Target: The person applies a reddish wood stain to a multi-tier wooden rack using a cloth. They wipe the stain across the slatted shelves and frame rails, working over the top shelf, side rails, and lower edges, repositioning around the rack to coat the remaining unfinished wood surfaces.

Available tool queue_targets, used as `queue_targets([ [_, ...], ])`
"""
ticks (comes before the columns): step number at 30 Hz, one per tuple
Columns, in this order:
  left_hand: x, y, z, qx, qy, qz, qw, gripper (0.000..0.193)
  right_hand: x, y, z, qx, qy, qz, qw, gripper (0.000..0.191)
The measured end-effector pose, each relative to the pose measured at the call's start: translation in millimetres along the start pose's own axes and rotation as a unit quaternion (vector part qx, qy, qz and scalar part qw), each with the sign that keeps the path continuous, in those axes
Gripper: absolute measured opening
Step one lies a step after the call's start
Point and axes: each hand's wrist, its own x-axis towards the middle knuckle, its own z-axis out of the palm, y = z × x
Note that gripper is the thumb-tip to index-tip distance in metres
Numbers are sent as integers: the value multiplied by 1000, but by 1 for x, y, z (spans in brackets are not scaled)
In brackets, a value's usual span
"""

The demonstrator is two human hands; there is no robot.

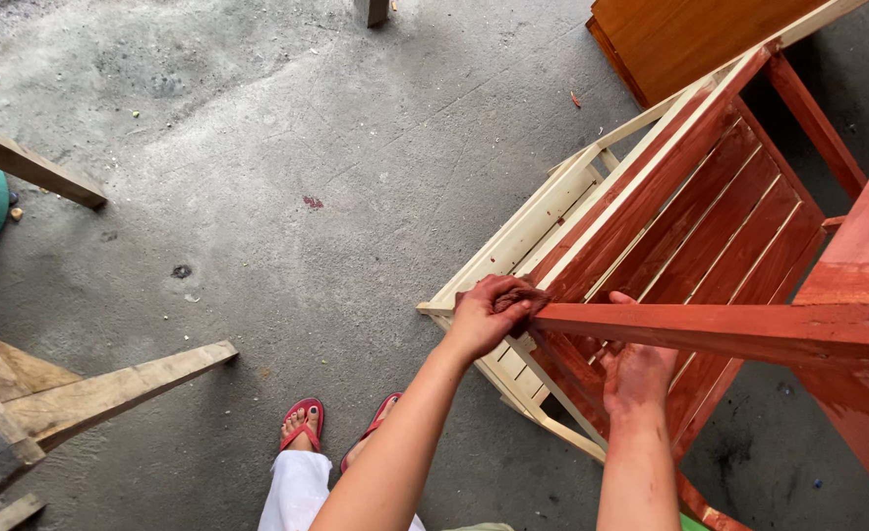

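Reddish-brown stained wooden rail [710,329] ran across the lower right of the frame, stiff and probably slick where wet. At its end my left hand [489,313] was clenched around a dark stain-soaked rag [519,297], soft and limp. Beneath the rail, my right hand [638,374] rested open on the slatted wooden frame [690,216], half stained, half pale, rigid and likely heavy; unstained edges seemed safest to grasp.
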Motion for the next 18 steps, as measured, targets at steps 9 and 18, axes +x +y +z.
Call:
queue_targets([
  [9, 10, -103, 7, 95, 58, -97, 989, 19, -13, 27, -17, 5, 4, 37, 999, 12],
  [18, -3, -19, 0, 20, -37, -43, 998, 20, -19, 36, -20, 7, 24, 55, 998, 11],
])
